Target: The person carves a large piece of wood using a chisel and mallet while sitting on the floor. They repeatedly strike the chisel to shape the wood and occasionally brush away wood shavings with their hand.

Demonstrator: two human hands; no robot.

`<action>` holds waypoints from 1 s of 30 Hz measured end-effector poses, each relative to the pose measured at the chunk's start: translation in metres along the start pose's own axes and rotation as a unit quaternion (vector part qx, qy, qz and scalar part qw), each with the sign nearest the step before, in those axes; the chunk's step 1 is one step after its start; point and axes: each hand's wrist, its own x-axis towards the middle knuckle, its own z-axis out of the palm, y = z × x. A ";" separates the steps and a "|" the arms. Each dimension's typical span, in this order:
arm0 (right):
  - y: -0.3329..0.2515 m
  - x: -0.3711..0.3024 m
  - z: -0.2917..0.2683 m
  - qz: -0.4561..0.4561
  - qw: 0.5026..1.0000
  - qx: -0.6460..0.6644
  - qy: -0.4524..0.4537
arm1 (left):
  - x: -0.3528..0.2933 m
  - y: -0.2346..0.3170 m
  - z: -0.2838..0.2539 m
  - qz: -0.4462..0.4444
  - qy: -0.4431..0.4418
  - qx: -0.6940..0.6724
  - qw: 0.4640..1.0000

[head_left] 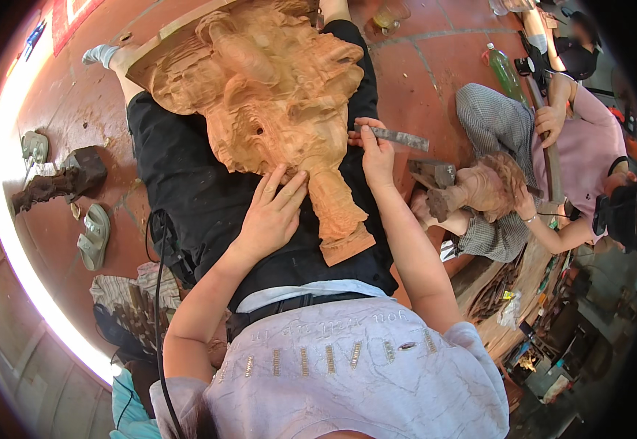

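A large carved wooden sculpture (289, 110) lies across my lap, its narrow squared end towards my waist. On the near side of its wide part, the outstretched fingers of my left hand (271, 212) rest flat against the wood, gripping nothing. Right of the carving, my right hand (375, 155) is closed on a flat grey strip (404, 139) that points out to the right. Its other end passes behind my fingers towards the carving. Whether the strip is a file or folded sandpaper, I cannot tell.
At right, another person (582, 146) holds a smaller wooden carving (479, 189) and a long wooden handle. A green bottle (507, 72) stands behind. Left on the tiled floor are a dark block-headed mallet-like piece (84, 172) and a sandal (94, 235). A black cable (159, 322) hangs beside my left arm.
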 end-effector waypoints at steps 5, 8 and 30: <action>0.001 0.005 -0.003 0.002 1.000 0.015 -0.002 | -0.007 -0.006 0.004 0.019 0.045 -0.081 0.996; -0.001 0.005 -0.001 0.007 1.000 0.026 0.006 | -0.009 -0.005 0.006 -0.035 0.064 -0.127 0.989; -0.001 0.005 -0.003 0.007 0.999 0.039 0.011 | 0.046 -0.011 -0.014 -0.153 -0.041 0.123 0.980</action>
